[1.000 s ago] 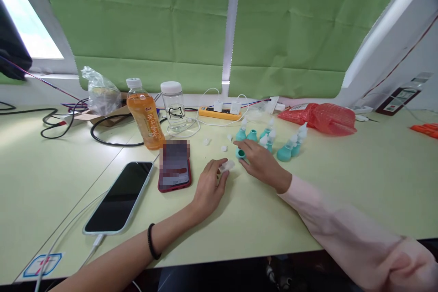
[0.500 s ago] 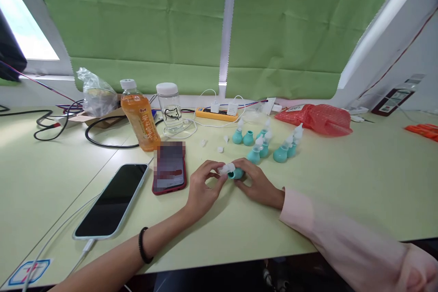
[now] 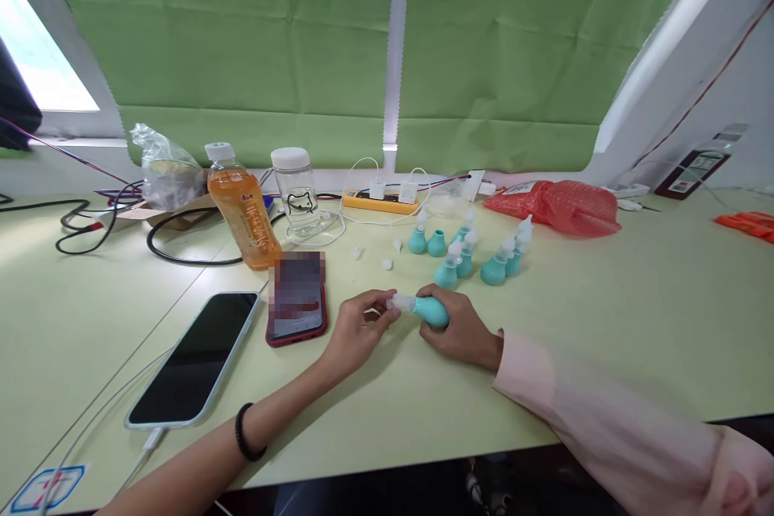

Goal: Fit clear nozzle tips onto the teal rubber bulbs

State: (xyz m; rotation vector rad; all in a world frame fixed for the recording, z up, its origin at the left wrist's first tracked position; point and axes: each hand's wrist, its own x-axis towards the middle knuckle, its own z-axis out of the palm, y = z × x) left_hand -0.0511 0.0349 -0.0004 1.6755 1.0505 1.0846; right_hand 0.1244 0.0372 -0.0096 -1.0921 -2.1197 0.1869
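My right hand (image 3: pixel 455 324) is closed around a teal rubber bulb (image 3: pixel 431 311) whose neck points left. Between the thumb and fingers of my left hand (image 3: pixel 361 328) is a clear plastic nozzle piece (image 3: pixel 401 302), its right end meeting the bulb's neck. How deep it sits in the neck I cannot tell. Beyond my hands stand several teal bulbs with clear tips, among them a front one (image 3: pixel 446 274) and one farther right (image 3: pixel 493 269). One bulb (image 3: pixel 436 243) has an open neck with no tip. Small clear parts lie nearby, such as a round piece (image 3: pixel 387 264).
Left of my hands lie a red-cased phone (image 3: pixel 296 322) and a larger phone (image 3: pixel 197 359) on a cable. An orange drink bottle (image 3: pixel 245 214), a clear cup (image 3: pixel 301 197) and a power strip (image 3: pixel 380 202) stand behind. A red plastic bag (image 3: pixel 562 207) lies at the back right.
The bulb has been turned level, its neck now facing left and joined by the nozzle piece. Earlier its open neck showed under the nozzle. My right hand has shifted slightly right.
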